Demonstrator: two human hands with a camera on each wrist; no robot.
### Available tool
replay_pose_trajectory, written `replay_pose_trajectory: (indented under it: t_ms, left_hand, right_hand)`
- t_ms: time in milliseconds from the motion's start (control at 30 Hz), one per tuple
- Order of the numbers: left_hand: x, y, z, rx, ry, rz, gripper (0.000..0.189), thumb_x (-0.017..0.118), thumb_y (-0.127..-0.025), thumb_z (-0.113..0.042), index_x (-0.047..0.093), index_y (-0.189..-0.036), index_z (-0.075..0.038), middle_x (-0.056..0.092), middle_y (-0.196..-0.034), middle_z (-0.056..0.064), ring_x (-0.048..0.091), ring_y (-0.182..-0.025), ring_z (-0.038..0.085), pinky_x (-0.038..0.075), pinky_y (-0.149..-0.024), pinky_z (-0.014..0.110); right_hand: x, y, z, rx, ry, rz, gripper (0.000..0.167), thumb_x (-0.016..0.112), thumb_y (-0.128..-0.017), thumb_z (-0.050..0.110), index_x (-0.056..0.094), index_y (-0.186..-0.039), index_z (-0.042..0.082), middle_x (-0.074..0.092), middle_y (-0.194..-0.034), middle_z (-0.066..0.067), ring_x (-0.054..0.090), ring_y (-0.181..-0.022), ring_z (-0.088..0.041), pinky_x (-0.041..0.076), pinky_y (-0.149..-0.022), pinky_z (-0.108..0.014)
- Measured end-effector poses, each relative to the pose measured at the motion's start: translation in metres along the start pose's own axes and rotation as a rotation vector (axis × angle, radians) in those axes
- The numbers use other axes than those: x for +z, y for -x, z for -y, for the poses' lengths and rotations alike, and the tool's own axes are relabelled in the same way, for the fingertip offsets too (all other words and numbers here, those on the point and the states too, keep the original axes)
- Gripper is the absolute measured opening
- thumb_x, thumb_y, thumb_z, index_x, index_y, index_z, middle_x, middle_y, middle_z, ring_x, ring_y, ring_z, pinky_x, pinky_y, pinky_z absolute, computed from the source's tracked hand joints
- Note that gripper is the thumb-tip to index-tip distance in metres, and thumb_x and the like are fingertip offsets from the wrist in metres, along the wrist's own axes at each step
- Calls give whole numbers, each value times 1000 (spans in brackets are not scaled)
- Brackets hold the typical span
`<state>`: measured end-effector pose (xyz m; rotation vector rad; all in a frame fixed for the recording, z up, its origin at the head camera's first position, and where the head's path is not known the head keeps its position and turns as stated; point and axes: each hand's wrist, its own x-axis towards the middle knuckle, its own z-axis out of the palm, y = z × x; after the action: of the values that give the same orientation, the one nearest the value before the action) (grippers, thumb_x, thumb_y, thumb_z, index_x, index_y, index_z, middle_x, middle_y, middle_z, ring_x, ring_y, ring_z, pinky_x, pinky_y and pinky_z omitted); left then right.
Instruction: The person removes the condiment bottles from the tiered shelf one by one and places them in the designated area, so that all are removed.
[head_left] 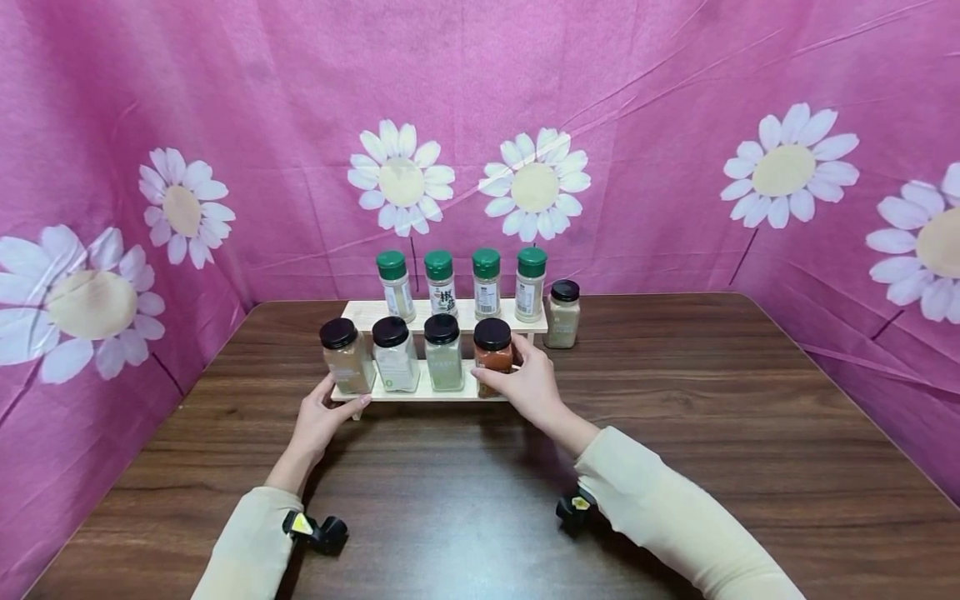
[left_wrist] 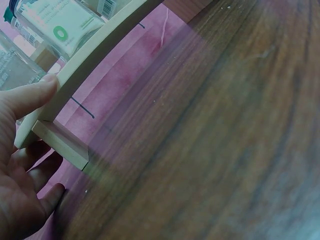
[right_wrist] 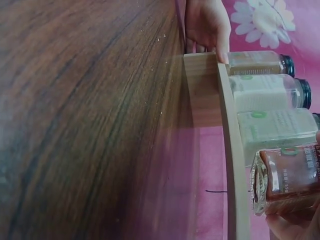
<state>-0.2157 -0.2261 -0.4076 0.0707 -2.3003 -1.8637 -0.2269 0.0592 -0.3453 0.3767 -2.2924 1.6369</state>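
Note:
A two-tier wooden spice rack (head_left: 408, 397) stands on the table. My left hand (head_left: 318, 425) grips its front left corner, thumb on the lower shelf's edge (left_wrist: 67, 82) and fingers underneath. With my right hand (head_left: 531, 385) I hold a black-lidded jar of red-brown spice (head_left: 492, 354) at the lower shelf's right end. In the right wrist view that jar's glass base faces the shelf board (right_wrist: 231, 150), close over it. Along the same shelf stand a brown spice jar (head_left: 348, 367), a white one (head_left: 396, 362) and a pale green one (head_left: 444, 360).
Several green-capped shakers (head_left: 486, 283) line the upper shelf. Another black-lidded jar (head_left: 562, 315) stands on the table just right of the rack. Pink cloth with daisies (head_left: 652, 208) hangs behind the brown wooden table (head_left: 712, 400).

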Motion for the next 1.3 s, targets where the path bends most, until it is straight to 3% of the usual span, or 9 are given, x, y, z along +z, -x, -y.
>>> replay_pose_trajectory:
  t_ms: [433, 800, 1300]
  left_hand:
    - [-3, -1, 3, 23, -14, -7, 63, 69, -72, -9, 40, -127, -3, 45, -120, 16, 46, -93, 6, 39, -71, 16]
    - [-2, -2, 4, 38, -9, 0, 63, 69, -72, -10, 41, -127, -5, 46, -119, 15, 48, -90, 6, 40, -69, 17]
    - [-1, -2, 5, 39, 13, -13, 61, 70, -71, -7, 42, -126, -5, 49, -114, 15, 50, -86, 5, 41, -67, 17]
  right_hand:
    - [-23, 7, 3, 25, -32, 10, 50, 76, -63, 9, 55, -108, 3, 60, -96, -10, 56, -85, -21, 46, -70, -31]
    - [-57, 11, -5, 48, 35, -6, 46, 74, -67, 12, 55, -107, 0, 60, -93, -13, 56, -80, -18, 45, -66, -23]
    - [-108, 13, -18, 9, 121, -77, 38, 73, -69, 12, 56, -101, -2, 60, -86, -14, 54, -71, -1, 43, -60, -15]
